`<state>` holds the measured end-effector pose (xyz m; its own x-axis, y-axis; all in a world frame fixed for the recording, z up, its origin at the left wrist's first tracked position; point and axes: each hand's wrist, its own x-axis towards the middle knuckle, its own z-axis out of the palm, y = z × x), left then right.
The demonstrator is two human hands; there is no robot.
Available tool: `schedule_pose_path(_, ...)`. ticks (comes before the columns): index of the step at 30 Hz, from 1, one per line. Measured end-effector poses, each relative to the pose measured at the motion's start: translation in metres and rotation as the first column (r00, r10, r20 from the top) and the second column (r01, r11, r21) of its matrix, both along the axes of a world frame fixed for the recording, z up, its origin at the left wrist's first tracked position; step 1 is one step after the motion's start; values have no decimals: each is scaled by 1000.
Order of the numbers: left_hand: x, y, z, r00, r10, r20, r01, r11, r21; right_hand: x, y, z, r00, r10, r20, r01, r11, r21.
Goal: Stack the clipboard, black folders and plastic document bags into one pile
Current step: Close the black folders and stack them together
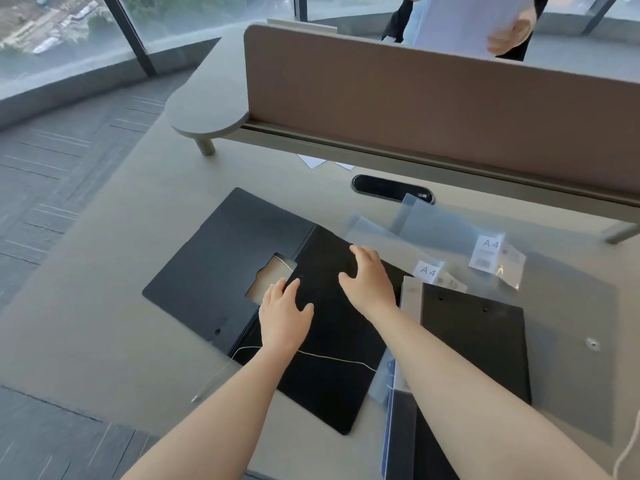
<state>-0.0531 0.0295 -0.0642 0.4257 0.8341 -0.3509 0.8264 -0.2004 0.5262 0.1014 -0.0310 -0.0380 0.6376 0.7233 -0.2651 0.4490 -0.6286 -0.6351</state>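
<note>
A black folder [221, 258] lies spread open on the desk, its left flap with a cut-out window and a thin white string across its right half. My left hand [284, 313] rests flat on the folder near the spine, fingers apart. My right hand [369, 277] hovers or presses on the right flap, fingers spread, holding nothing. To the right lies a second black folder or clipboard [474, 344] with a pale spine. Clear plastic document bags [436, 226] with "A4" labels lie behind it. Another clear bag [571, 358] with a snap button lies at far right.
A brown partition screen [415, 109] runs along the back of the desk [104, 289], with a black cable port [388, 188] below it. A person behind the screen holds white paper [460, 22]. Floor drops away at left.
</note>
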Motion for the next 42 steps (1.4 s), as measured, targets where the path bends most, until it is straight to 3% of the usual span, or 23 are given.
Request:
schedule_pose_path(5,-10,7,-8,992,-106,-71,108,994,27,6,28,-8,997,0,-71,-10,992,-126)
schedule_pose_path(9,-14,14,-10,994,-101,-35,102,994,26,13,44,-16,991,-49,-122,26,983,-183)
schedule_pose_path(21,-27,28,-5,996,-61,62,61,998,6,3,71,-15,991,-131,-32,124,977,-172)
schedule_pose_path(27,-27,46,22,972,46,232,-106,961,255,-5,78,2,982,-176,-62,173,983,-55)
schedule_pose_path(34,-11,72,65,987,2,162,-29,986,165,-13,69,35,958,-205,-198,232,965,123)
schedule_pose_path(42,-15,68,121,955,-5,298,-32,992,120,-22,61,81,918,-158,-364,307,865,397)
